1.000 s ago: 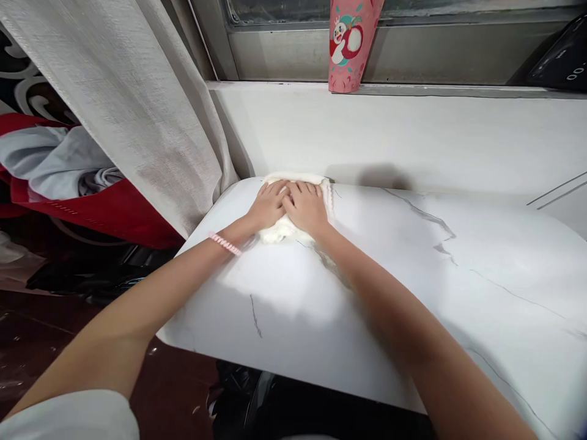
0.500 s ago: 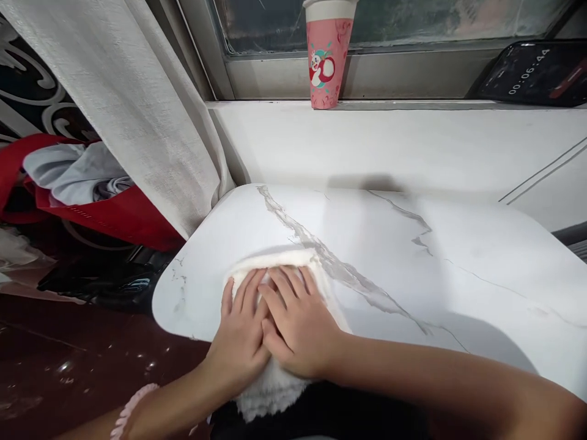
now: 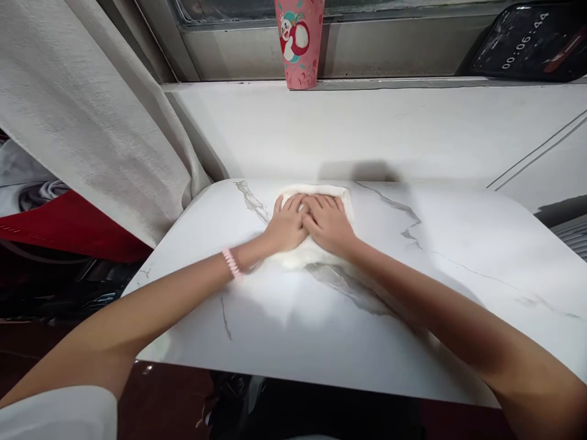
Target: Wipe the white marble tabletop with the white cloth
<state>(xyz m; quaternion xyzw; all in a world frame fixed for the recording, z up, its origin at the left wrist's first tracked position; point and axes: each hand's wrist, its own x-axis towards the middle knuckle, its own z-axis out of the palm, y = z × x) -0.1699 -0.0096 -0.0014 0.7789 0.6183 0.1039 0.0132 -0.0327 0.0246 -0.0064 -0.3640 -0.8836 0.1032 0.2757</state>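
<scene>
A white fluffy cloth [image 3: 297, 258] lies on the white marble-patterned table [image 3: 192, 333], close to its far edge. Flat on top of it rests my left hand [image 3: 287, 226], fingers stretched forward, with a pink coiled band [image 3: 232, 263] round the wrist. My right hand [image 3: 332, 225] presses on the cloth beside it, its fingers also extended and its thumb side touching or overlapping the left hand. Neither hand's fingers wrap round the cloth. Part of the cloth is hidden under both palms.
A pink paper cup [image 3: 300, 52] stands on the window ledge behind the table. Farther right, a phone [image 3: 527, 46] showing a timer leans there. A pale curtain [image 3: 101, 104] hangs at the left, beside a red bag [image 3: 87, 226] with clothes in it.
Both hands have slid the cloth forward from the table's near edge to near its far edge. The view has shifted too, with the cup now partly cut off at the top.
</scene>
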